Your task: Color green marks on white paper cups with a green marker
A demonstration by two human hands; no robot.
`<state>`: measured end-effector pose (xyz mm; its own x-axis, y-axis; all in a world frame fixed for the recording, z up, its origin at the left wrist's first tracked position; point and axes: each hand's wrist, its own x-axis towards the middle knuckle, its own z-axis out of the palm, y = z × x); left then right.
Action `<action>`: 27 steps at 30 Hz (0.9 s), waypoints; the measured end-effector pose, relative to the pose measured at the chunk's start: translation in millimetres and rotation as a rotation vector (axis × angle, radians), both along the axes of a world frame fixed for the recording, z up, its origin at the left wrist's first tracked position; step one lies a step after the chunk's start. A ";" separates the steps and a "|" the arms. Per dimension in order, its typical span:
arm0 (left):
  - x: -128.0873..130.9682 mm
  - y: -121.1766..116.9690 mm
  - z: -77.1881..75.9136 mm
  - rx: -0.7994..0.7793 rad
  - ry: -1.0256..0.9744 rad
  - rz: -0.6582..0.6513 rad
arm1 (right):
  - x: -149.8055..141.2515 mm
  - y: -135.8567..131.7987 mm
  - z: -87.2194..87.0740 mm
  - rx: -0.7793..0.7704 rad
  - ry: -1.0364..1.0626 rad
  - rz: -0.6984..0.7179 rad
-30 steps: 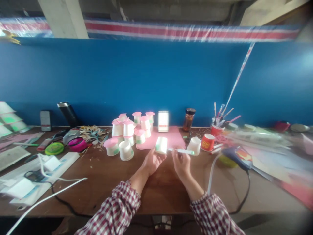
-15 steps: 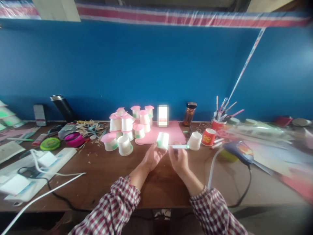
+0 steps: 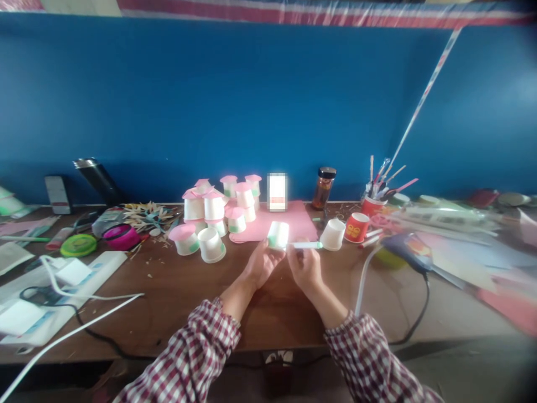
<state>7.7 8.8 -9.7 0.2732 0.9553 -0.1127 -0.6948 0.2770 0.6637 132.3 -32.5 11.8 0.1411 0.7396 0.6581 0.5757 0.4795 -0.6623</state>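
Observation:
My left hand [image 3: 263,264] is closed around a white paper cup [image 3: 278,235] that has a green patch on its side. Pinched in my right hand [image 3: 305,270] is a marker pen [image 3: 307,245] with a pale body and a green end pointing right. The pen's left end is close to the cup; whether it touches cannot be made out. Left of my hands, a plain paper cup [image 3: 211,245] stands upside down beside a cup with a pink top [image 3: 185,239]. Another plain cup [image 3: 333,234] stands to the right of the pen.
Pink-roofed paper cups [image 3: 213,206] are stacked at the back left on a pink sheet [image 3: 293,218]. A red cup [image 3: 357,228], a glass bottle [image 3: 324,188] and a glue gun [image 3: 406,252] lie rightward. A power strip [image 3: 98,282] with cables occupies the left.
The view has tilted slightly, so the whole scene sits a little higher and left. Both hands keep their hold on the cup and marker pen, with little other visible movement.

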 end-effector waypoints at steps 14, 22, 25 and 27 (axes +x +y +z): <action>-0.1 -0.9 -0.8 0.035 -0.025 -0.010 | 0.7 2.2 -1.7 0.007 -0.011 -0.019; -0.1 1.5 -3.6 0.006 -0.013 0.007 | 1.6 2.4 -2.8 0.022 -0.047 -0.012; -0.3 0.6 -3.8 0.022 -0.006 -0.001 | 2.0 3.1 -2.1 0.060 -0.037 -0.046; -0.4 0.0 -3.8 0.025 -0.006 -0.002 | 2.3 3.6 -1.6 0.074 -0.024 -0.068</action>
